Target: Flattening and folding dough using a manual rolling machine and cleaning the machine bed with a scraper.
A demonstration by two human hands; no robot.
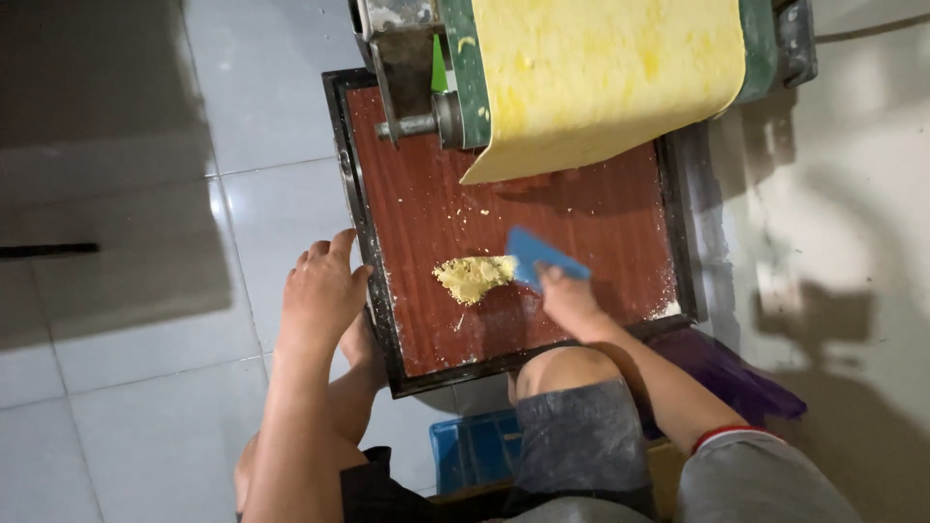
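My right hand (572,302) grips a blue plastic scraper (542,254), its edge pressed against a small heap of yellow crumbly dough (472,277) on a reddish-brown wooden tray with a black frame (426,218). My left hand (323,291) rests with fingers spread on the tray's left rim, holding nothing. A wide sheet of yellow dough (601,77) hangs down from a roller machine (426,116) over the far end of the tray.
Pale tiled floor (145,291) lies to the left. My knees are bent under the tray's near edge. A blue crate (470,450) sits below, and a purple object (727,373) is at the right. Small dough crumbs and flour are scattered on the tray.
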